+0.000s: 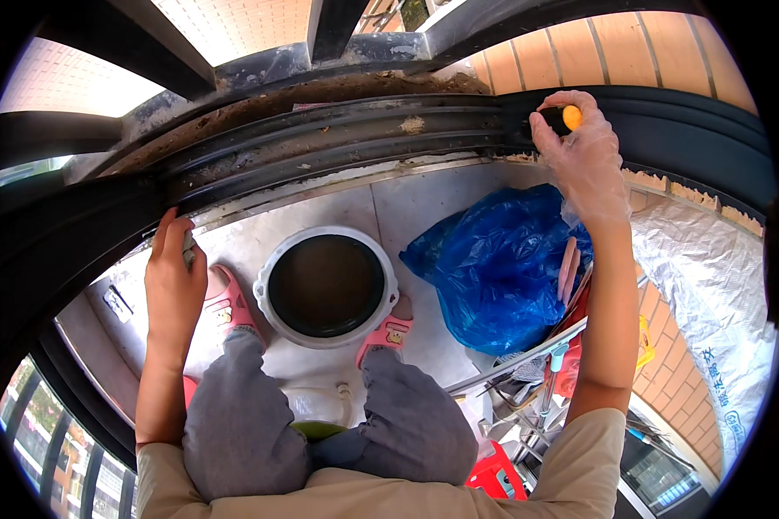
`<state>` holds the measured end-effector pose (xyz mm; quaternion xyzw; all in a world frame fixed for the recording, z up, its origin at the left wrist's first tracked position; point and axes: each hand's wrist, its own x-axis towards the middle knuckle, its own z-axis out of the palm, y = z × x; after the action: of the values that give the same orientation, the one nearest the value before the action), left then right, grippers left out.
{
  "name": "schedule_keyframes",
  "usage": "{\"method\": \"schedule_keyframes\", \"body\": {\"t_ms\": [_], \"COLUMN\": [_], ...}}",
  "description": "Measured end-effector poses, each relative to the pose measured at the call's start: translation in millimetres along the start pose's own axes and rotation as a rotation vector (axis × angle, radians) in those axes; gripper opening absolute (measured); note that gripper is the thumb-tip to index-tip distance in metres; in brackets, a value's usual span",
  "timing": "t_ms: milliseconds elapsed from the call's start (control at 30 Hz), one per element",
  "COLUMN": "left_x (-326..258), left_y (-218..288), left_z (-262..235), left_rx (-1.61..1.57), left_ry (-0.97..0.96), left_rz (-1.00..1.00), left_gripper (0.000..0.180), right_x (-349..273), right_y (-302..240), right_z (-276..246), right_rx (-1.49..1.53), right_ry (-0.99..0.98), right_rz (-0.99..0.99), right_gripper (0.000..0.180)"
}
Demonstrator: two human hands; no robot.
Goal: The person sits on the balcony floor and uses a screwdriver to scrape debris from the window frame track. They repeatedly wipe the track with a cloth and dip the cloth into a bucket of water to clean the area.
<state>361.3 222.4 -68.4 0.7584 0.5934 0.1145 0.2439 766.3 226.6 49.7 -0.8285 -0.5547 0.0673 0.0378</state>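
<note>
A dark sliding-window track [337, 138] with several grooves crosses in front of me, with dirt and pale specks along it. My right hand [584, 160], in a clear plastic glove, is closed round a black and orange-yellow handle [571, 118] at the track's right end. The tool's working end is hidden. At the left end my bare left hand [175, 268] has its fingertips at the frame's lower edge. A small grey-green piece [189, 248] shows between its thumb and fingers, too little to name. Below the track stands a white-rimmed basin [264, 303] of murky brown water.
A blue plastic bag [493, 268] lies right of the basin. My feet in pink slippers [225, 303] flank the basin. Dark metal bars [329, 30] stand beyond the track. White sheeting [701, 294] covers the right side, near a cluttered rack [528, 350] and a red stool [496, 476].
</note>
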Motion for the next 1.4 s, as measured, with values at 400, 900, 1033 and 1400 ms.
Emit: {"method": "schedule_keyframes", "body": {"t_ms": [400,900,1033,1400], "left_x": [-1.1,-2.2,-2.2,1.4], "left_y": [-1.6,0.1,-2.9,-4.0], "left_z": [-0.6,1.5,0.7,-5.7], "left_rx": [-0.002,0.016,0.017,-0.074], "left_ry": [-0.009,0.005,0.007,0.005], "left_rz": [0.006,0.002,0.03,0.054], "left_gripper": [0.026,0.028,0.029,0.026], "right_x": [14.7,15.1,19.9,34.9], "right_y": [-9.8,-50.6,-58.4,-32.5], "right_z": [4.3,5.7,11.8,34.2], "right_rx": [-0.112,0.191,0.174,0.856], "right_ry": [0.002,-0.056,-0.006,-0.136], "right_rz": [-0.103,-0.16,-0.208,0.438], "right_gripper": [0.039,0.045,0.044,0.025]}}
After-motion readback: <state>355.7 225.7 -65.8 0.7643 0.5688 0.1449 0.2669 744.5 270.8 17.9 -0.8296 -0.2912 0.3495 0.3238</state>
